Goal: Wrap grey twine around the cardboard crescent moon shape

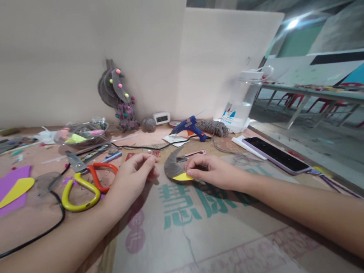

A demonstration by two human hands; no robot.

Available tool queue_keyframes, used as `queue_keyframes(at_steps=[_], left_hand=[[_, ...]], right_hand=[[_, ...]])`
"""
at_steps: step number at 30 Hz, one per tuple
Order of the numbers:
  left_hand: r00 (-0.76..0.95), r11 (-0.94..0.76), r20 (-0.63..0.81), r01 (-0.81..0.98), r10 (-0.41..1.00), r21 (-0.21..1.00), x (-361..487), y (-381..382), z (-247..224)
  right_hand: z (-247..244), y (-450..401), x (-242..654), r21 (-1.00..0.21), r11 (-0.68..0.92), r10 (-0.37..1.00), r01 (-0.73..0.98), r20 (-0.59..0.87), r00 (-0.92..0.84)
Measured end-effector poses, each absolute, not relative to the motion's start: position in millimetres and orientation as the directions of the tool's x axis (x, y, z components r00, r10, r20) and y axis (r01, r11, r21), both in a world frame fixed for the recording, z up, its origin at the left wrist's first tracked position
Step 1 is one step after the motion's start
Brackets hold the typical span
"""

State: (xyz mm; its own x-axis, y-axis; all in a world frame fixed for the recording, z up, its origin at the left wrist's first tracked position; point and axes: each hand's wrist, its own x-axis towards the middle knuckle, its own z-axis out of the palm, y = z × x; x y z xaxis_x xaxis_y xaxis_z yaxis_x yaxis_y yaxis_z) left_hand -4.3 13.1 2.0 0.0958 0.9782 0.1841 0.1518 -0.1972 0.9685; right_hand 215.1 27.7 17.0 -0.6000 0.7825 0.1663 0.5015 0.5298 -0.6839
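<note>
A dark grey crescent (171, 163) with a yellow piece (182, 177) along its lower end lies above the printed cardboard (166, 257). My right hand (213, 171) pinches it at the yellow end between thumb and fingers. Just left of the crescent, apart from it, is my left hand (141, 169). Its fingers are curled together, and whether they hold anything small is hidden. Behind the crescent, near my right fingers, a small pink-handled tool (195, 153) is partly visible.
Scissors (81, 192) with yellow and orange handles lie by my left forearm, near purple sheets (1, 193) and a yellow cutout (14, 192). Farther back are a blue glue gun (190, 127), grey yarn (214, 128) and a beaded grey ornament (115, 91). A phone (275, 154) lies right.
</note>
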Motion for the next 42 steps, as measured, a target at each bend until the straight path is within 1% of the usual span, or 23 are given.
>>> queue_keyframes(at_steps=[3,5,10,12,15,18,21,23,26,29,32,36,42], left_hand=[[0.101,-0.187,0.175,0.123,0.979,0.975,-3.2,12.1,2.1],[0.090,-0.172,0.161,0.137,0.983,0.975,-2.9,11.7,3.5],[0.098,-0.201,0.179,0.326,0.979,0.924,-3.1,10.8,6.8],[0.122,-0.220,0.188,0.344,0.974,0.913,-3.8,10.3,5.5],[0.147,-0.230,0.192,0.313,0.970,0.921,-4.6,9.5,1.7],[0.158,-0.242,0.204,0.278,0.966,0.930,-3.6,9.0,-0.9],[0.159,-0.239,0.222,0.098,0.962,0.966,-0.6,8.7,-0.1],[0.195,-0.228,0.220,0.016,0.956,0.974,1.2,8.4,1.6],[0.297,-0.254,0.239,0.012,0.924,0.967,2.1,8.0,3.9],[0.331,-0.248,0.230,0.012,0.915,0.969,1.7,7.5,4.8],[0.323,-0.210,0.198,0.002,0.925,0.978,1.5,7.0,4.1],[0.344,-0.204,0.190,0.005,0.919,0.979,1.3,7.3,1.4],[0.355,-0.185,0.179,-0.018,0.917,0.983,2.2,7.2,1.0]], right_hand=[[17.3,27.5,214.9,-0.687,0.542,0.777,0.485,0.189,-0.601],[17.0,27.4,215.1,-0.687,0.554,0.770,0.470,0.208,-0.604],[16.0,26.5,216.3,-0.724,0.533,0.790,0.438,0.241,-0.563],[16.5,25.3,216.9,-0.751,0.504,0.813,0.427,0.246,-0.527],[18.4,21.8,217.0,-0.778,0.475,0.835,0.411,0.251,-0.490],[21.0,16.2,215.6,-0.770,0.492,0.831,0.406,0.276,-0.483],[22.7,9.8,213.2,-0.726,0.537,0.814,0.429,0.312,-0.490],[23.2,6.2,211.9,-0.687,0.589,0.781,0.426,0.348,-0.519],[23.0,3.0,210.7,-0.622,0.676,0.708,0.395,0.399,-0.583],[21.8,3.1,210.4,-0.587,0.713,0.672,0.384,0.415,-0.614],[20.4,6.0,210.9,-0.606,0.693,0.691,0.391,0.403,-0.600],[20.3,10.5,211.7,-0.644,0.647,0.729,0.409,0.362,-0.581],[20.6,11.7,211.2,-0.644,0.630,0.751,0.434,0.363,-0.552]])
